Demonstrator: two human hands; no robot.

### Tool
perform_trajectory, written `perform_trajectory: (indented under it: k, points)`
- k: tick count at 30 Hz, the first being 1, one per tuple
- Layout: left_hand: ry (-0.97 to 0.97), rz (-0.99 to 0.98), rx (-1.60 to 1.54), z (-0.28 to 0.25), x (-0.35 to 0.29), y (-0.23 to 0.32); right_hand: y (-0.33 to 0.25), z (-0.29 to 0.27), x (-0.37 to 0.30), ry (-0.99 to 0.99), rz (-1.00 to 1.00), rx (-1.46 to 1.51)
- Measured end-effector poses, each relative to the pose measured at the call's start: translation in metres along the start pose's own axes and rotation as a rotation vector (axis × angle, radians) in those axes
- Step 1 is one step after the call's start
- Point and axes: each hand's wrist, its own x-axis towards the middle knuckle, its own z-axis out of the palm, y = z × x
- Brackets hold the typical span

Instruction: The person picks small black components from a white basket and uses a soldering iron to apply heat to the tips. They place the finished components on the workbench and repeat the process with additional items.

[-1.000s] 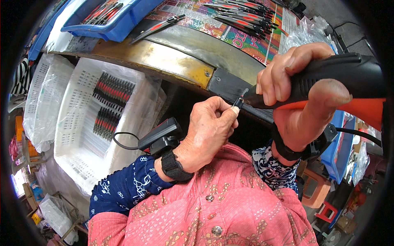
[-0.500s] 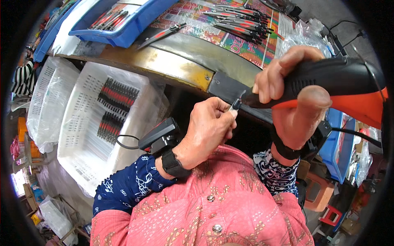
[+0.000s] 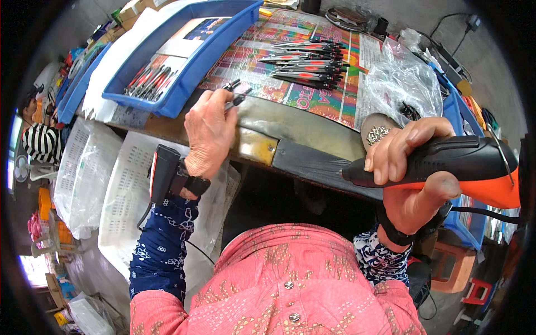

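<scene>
My left hand (image 3: 209, 128) is closed at the table edge beside the blue tray. A pen (image 3: 239, 97) pokes out from between its thumb and fingers, its body mostly hidden by the hand. Just behind it shows the black end of another pen (image 3: 231, 85). My right hand (image 3: 407, 162) is wrapped round a black and orange electric screwdriver (image 3: 446, 162). The tool's tip points left, over the dark pad (image 3: 307, 162) on the table's front edge. Beyond the right hand is a small round dish (image 3: 368, 124) of tiny metal screws.
A pile of grey, black and red pens (image 3: 310, 64) lies on a colourful printed sheet. More pens lie in the blue tray (image 3: 184, 84) at the left. Clear plastic bags (image 3: 405, 84) sit at the back right. Below the table at left stands a plastic-lined white crate (image 3: 125, 195).
My left hand has moved from the screwdriver tip to the pens lying by the blue tray. My right hand, still gripping the screwdriver, sits a little lower in view.
</scene>
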Motion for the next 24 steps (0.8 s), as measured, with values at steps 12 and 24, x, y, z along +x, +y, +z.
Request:
perform_trajectory:
  k: [12, 24]
  points:
    - [0.013, 0.241, 0.341, 0.025, 0.035, -0.013, 0.008, -0.017, 0.002, 0.042, 0.059, 0.065]
    - [0.021, 0.462, 0.054, 0.1, 0.085, 0.066, 0.019, -0.034, 0.004, 0.076, 0.021, 0.309]
